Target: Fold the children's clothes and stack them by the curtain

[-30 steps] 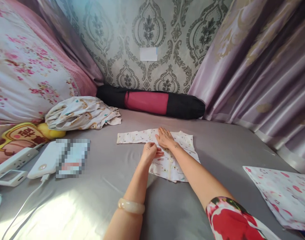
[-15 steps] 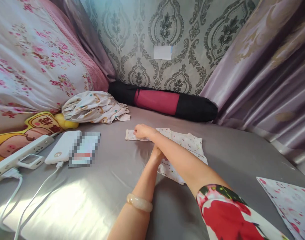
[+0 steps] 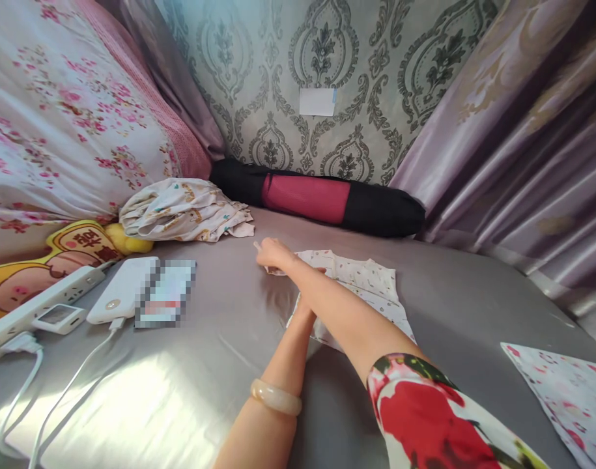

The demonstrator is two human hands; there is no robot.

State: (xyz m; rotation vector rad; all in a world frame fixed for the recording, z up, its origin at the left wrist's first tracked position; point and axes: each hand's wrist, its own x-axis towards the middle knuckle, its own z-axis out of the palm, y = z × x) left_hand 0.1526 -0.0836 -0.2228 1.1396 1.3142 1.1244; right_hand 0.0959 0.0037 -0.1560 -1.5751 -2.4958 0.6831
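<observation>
A small white printed garment [image 3: 370, 277], which looks like a baby's top, lies on the grey bed sheet. My right hand [image 3: 274, 253] reaches across to its left end, fingers closed on the sleeve; a bit of pale cloth pokes out past the knuckles. Under my right forearm, my left hand [image 3: 308, 296] rests on the garment's left part. That forearm covers most of the left fingers, so their pose is unclear. A pale bangle [image 3: 277, 397] circles my left wrist side, and a floral sleeve covers my right upper arm.
Left stand a power strip [image 3: 48, 306], a white power bank [image 3: 124, 290] with a cable, a blurred phone [image 3: 165, 293] and a pig cushion [image 3: 28, 280]. Crumpled cloth [image 3: 185, 212] and a long black-and-red bag [image 3: 317, 198] lie behind. Floral fabric [image 3: 561, 397] lies right.
My right hand has drawn the sleeve in, and less of it shows to the left. The garment's near left edge has shifted slightly; my left hand moved a little.
</observation>
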